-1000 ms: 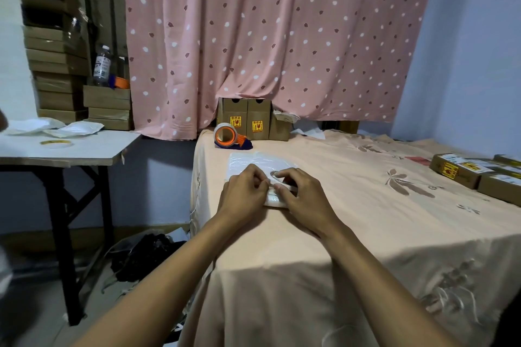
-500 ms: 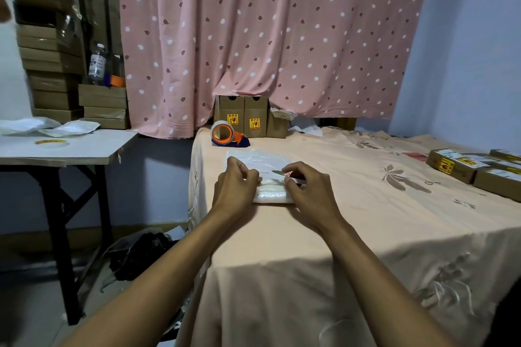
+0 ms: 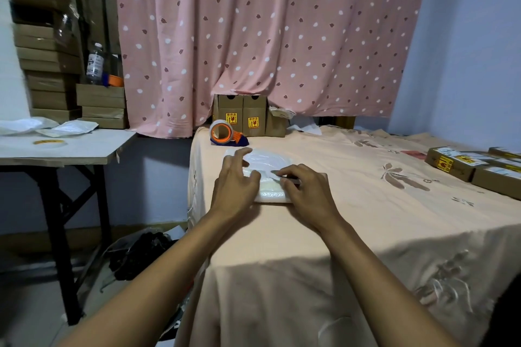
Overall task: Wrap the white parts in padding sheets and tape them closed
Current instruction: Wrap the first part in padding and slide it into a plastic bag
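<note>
Atop padding sheet (image 3: 271,160), left hand (image 3: 235,184), right hand (image 3: 306,192)

A peach, flower-embroidered cloth-covered table (image 3: 352,222) carries a white padding-wrapped bundle (image 3: 270,191) near its left edge, and an orange-and-blue tape dispenser (image 3: 225,134) sits at the far left corner. Upright brown cardboard boxes (image 3: 242,118) stand along the far edge. Flat yellow-labelled cardboard boxes (image 3: 462,163) lie at the right edge.

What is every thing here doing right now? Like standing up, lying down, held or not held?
left hand: fingers straight, pressing on the padding sheet.
right hand: fingers curled, pinching a thin grey strip.
bundle: partly rolled in the sheet, lying on the peach cloth.
tape dispenser: resting on the cloth, untouched.
water bottle: upright, capped.
tape roll: lying flat on the side table.
</note>
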